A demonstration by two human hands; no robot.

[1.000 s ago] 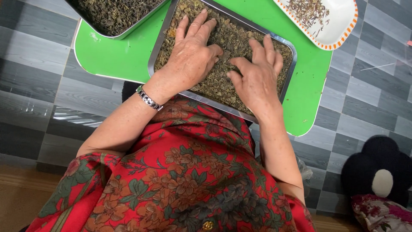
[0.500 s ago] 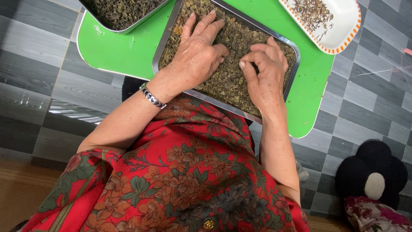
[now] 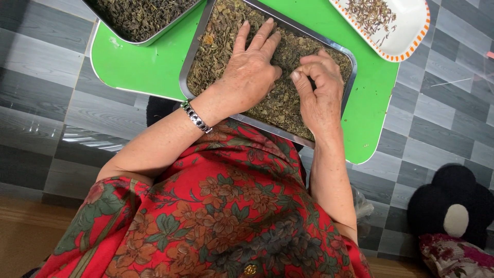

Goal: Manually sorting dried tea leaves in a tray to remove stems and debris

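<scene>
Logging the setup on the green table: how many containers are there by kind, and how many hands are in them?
Metal trays of dried leaves: 2, one under both hands, one at the top left
White dish with an orange rim: 1
Hands: 2, left hand flat on the leaves, right hand pinching some
Total: 5

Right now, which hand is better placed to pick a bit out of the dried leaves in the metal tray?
Probably the right hand: its fingers are curled in a pinch on the dried leaves, while the left hand lies flat on them in the metal tray.
</scene>
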